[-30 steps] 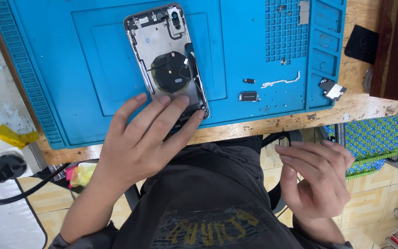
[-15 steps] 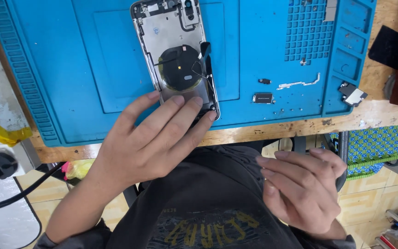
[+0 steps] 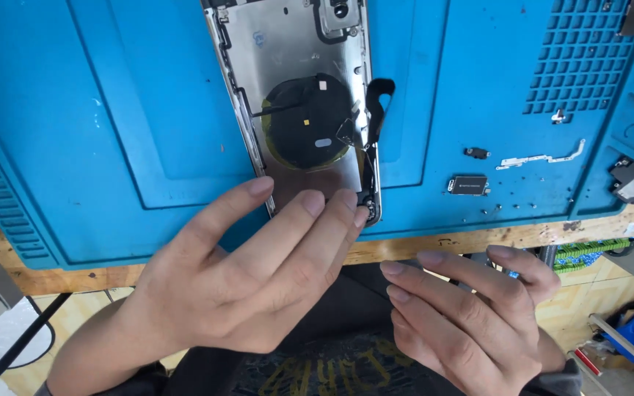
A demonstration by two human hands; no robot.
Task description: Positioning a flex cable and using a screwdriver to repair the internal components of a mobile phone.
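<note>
An opened phone housing (image 3: 299,88) lies on a blue work mat (image 3: 111,125), its metal inside facing up with a round black coil (image 3: 310,121) in the middle and a black flex strip (image 3: 376,103) at its right edge. My left hand (image 3: 251,271) rests flat with its fingertips on the housing's near end. My right hand (image 3: 471,315) hovers below the table edge, fingers spread, holding nothing.
Small loose parts lie on the mat to the right: a dark rectangular module (image 3: 468,185), a thin metal bracket (image 3: 541,158), a tiny black piece (image 3: 477,152), a grey part (image 3: 631,180). A black cable (image 3: 16,348) hangs at the lower left. Wooden table edge (image 3: 478,238) runs below the mat.
The view has closed in on the housing. My right hand has risen from my lap toward the table edge. My left hand stays on the housing's near end.
</note>
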